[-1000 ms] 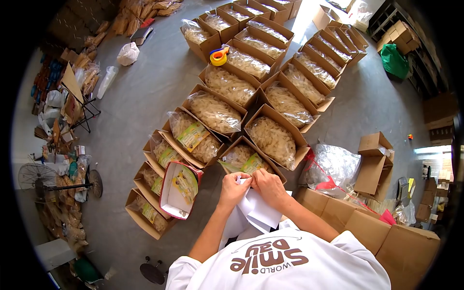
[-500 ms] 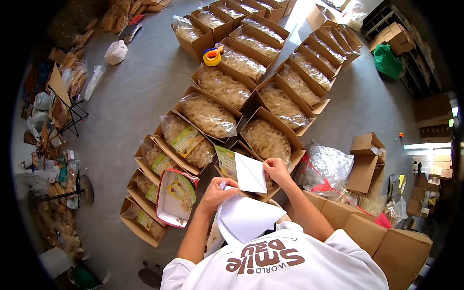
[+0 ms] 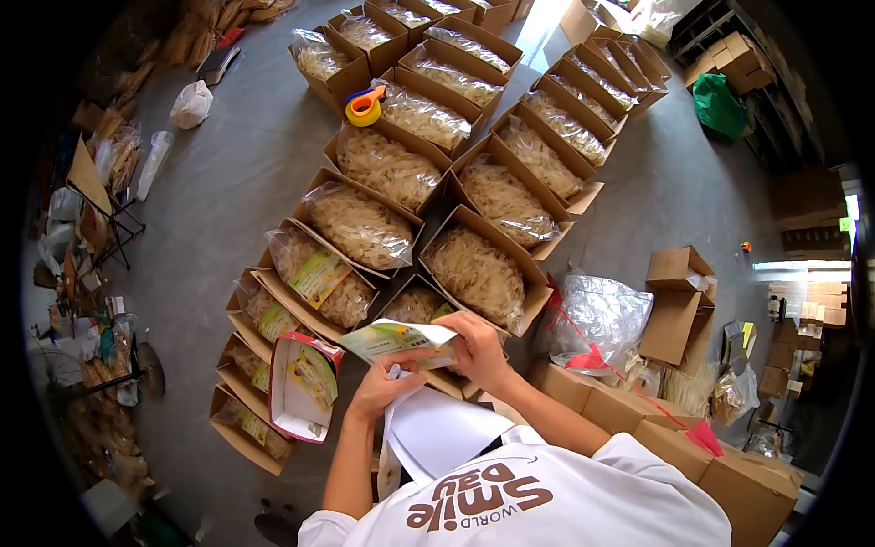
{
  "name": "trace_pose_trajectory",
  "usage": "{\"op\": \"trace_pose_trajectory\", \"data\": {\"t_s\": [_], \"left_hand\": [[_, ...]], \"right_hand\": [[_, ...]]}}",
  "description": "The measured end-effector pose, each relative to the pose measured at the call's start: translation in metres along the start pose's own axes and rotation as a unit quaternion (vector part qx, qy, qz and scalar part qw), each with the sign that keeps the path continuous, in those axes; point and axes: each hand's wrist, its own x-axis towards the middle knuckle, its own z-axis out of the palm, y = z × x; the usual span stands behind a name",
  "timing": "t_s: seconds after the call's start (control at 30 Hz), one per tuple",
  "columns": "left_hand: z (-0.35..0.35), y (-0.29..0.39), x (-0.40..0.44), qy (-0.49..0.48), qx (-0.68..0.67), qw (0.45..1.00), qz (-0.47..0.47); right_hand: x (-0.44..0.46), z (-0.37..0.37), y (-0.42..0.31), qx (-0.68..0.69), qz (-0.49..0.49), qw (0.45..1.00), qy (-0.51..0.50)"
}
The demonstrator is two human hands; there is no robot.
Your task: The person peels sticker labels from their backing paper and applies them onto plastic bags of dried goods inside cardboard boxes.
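Note:
In my right hand (image 3: 478,351) is a printed green-and-yellow label (image 3: 387,337), gripped at its right end and tilted over an open carton. My left hand (image 3: 385,387) is closed on crumpled white paper (image 3: 445,428), which hangs down in front of my shirt. Its fingers are right beside the label's lower edge; whether they touch it I cannot tell. Below the label, a carton holding a clear bag of pale, flat pieces (image 3: 415,304) is partly hidden. To the left stands a red-rimmed white box (image 3: 299,415) with similar labels inside.
Rows of open cartons (image 3: 365,223) with filled bags stretch ahead. An orange tape roll (image 3: 363,109) rests on one carton's edge. At right are a silvery plastic bag (image 3: 597,314), red ribbon (image 3: 588,358) and closed cartons (image 3: 670,438). A wheel (image 3: 150,371) and clutter line the left.
The label has turned from its white side to its printed side and moved left. My right hand has moved left and down with it. The view has shifted slightly.

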Motion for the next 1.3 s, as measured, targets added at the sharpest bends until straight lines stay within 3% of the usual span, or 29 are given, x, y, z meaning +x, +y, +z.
{"op": "trace_pose_trajectory", "data": {"t_s": [0.03,0.07,0.13,0.17,0.2,0.27,0.3,0.37,0.4,0.47,0.53,0.57,0.6,0.63,0.67,0.7,0.77,0.8,0.87,0.9,0.93,0.97,1.03,1.07,1.13,1.2,1.27,1.3], "left_hand": [[0.002,-0.006,0.005,-0.023,0.061,0.997,-0.028],[0.008,-0.014,0.011,-0.019,0.059,0.998,-0.030],[0.018,-0.037,0.027,0.030,0.180,0.978,-0.102],[0.021,-0.061,0.038,0.098,0.118,0.979,-0.132],[0.019,-0.097,0.046,0.096,0.122,0.978,-0.141],[0.020,-0.154,0.065,0.258,0.043,0.965,0.011],[0.023,-0.172,0.078,0.307,0.019,0.950,0.062],[0.031,-0.194,0.105,0.332,-0.102,0.936,0.057],[0.034,-0.201,0.116,0.344,-0.161,0.923,0.055],[0.035,-0.216,0.138,0.367,-0.274,0.888,0.050],[0.047,-0.159,0.149,0.291,-0.140,0.939,-0.120],[0.043,-0.167,0.157,0.297,-0.110,0.941,-0.120],[0.036,-0.178,0.162,0.302,-0.080,0.942,-0.121],[0.021,-0.198,0.165,0.293,-0.032,0.945,-0.143],[0.013,-0.208,0.170,0.292,0.021,0.941,-0.171],[0.005,-0.220,0.176,0.288,0.029,0.938,-0.191],[-0.008,-0.245,0.189,0.284,0.034,0.932,-0.221],[-0.014,-0.257,0.199,0.282,0.067,0.932,-0.219],[-0.021,-0.271,0.221,0.281,0.096,0.929,-0.222],[-0.019,-0.270,0.235,0.297,0.090,0.926,-0.216],[-0.017,-0.269,0.250,0.312,0.085,0.923,-0.209],[-0.016,-0.265,0.263,0.313,0.081,0.921,-0.216],[-0.015,-0.260,0.285,0.336,0.081,0.912,-0.219],[-0.019,-0.266,0.293,0.338,0.076,0.911,-0.224],[-0.026,-0.281,0.304,0.326,0.140,0.901,-0.251],[-0.032,-0.297,0.307,0.323,0.149,0.895,-0.270],[-0.036,-0.310,0.306,0.313,0.198,0.887,-0.276],[-0.036,-0.310,0.304,0.315,0.195,0.885,-0.281]], "right_hand": [[0.002,0.000,0.007,0.174,0.132,0.975,0.038],[0.008,-0.001,0.030,0.190,0.151,0.969,0.053],[0.016,-0.007,0.061,0.420,0.242,0.874,0.036],[0.021,-0.012,0.070,0.424,0.245,0.871,0.040],[0.023,-0.017,0.079,0.436,0.281,0.855,-0.016],[0.019,-0.024,0.103,0.446,0.322,0.832,-0.068],[0.011,-0.021,0.122,0.425,0.320,0.840,-0.108],[0.003,-0.029,0.144,0.347,0.333,0.858,-0.180],[-0.002,-0.031,0.155,0.349,0.338,0.856,-0.179],[-0.012,-0.030,0.187,0.342,0.410,0.842,-0.072],[-0.017,-0.030,0.237,0.244,0.348,0.905,0.031],[-0.015,-0.036,0.262,0.245,0.429,0.869,0.045],[-0.026,-0.032,0.315,0.204,0.364,0.907,0.055],[-0.021,-0.041,0.337,0.157,0.401,0.901,0.046],[-0.017,-0.050,0.364,0.016,0.325,0.945,0.022],[0.005,-0.064,0.355,0.015,0.417,0.909,0.014],[0.027,-0.069,0.375,-0.002,0.374,0.927,0.018],[0.032,-0.068,0.400,-0.098,0.343,0.934,-0.017],[0.045,-0.055,0.437,-0.151,0.260,0.954,-0.003],[0.057,-0.054,0.437,-0.205,0.180,0.961,-0.042],[0.069,-0.052,0.434,-0.256,0.097,0.958,-0.081],[0.073,-0.043,0.448,-0.255,0.101,0.958,-0.089],[0.074,-0.024,0.477,-0.425,-0.019,0.886,-0.183],[0.071,-0.016,0.487,-0.423,-0.019,0.886,-0.191],[0.063,-0.002,0.509,-0.548,0.098,0.780,-0.286],[0.051,0.008,0.533,-0.532,0.138,0.776,-0.310],[0.033,0.019,0.554,-0.583,0.063,0.790,-0.178],[0.033,0.020,0.555,-0.570,0.110,0.783,-0.222]]}}
